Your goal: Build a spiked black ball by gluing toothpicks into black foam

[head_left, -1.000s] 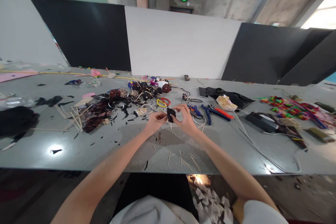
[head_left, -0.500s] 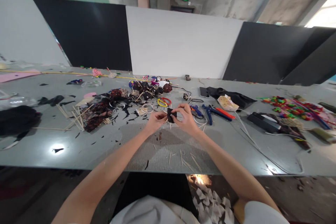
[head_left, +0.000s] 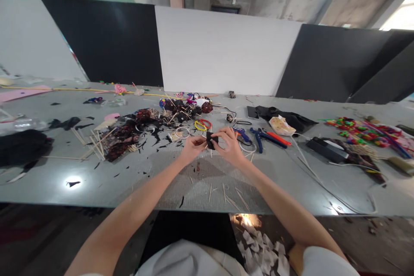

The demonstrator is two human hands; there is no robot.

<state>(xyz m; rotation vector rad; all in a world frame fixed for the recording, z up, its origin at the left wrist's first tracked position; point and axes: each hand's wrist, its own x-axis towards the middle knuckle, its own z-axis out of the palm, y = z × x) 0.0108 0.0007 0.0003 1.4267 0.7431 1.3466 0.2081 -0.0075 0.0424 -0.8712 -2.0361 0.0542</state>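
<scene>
Between my two hands, above the grey table (head_left: 136,189), is a small black bundle (head_left: 211,141) with thin wooden sticks poking out of it. My left hand (head_left: 193,148) pinches it from the left side, fingers closed around a stick or the bundle's edge. From the right, my right hand (head_left: 229,144) grips the black bundle between thumb and fingers. A hot glue gun (head_left: 243,135) with blue parts lies just behind my right hand. Red and yellow rings (head_left: 202,125) rest beyond my left hand. Several loose sticks (head_left: 224,193) lie nearer to me on the tabletop.
A heap of dark balls with sticks (head_left: 181,112) and a pile of wooden sticks (head_left: 97,144) lie to the left. Blue pliers (head_left: 258,138), a phone (head_left: 252,112), black cloth (head_left: 284,117), a white cable (head_left: 313,177) and colourful pompoms (head_left: 349,131) spread to the right. Panels stand behind.
The black bundle has turned slightly between my fingers. Both hands stay in nearly the same place, and the view has shifted very little.
</scene>
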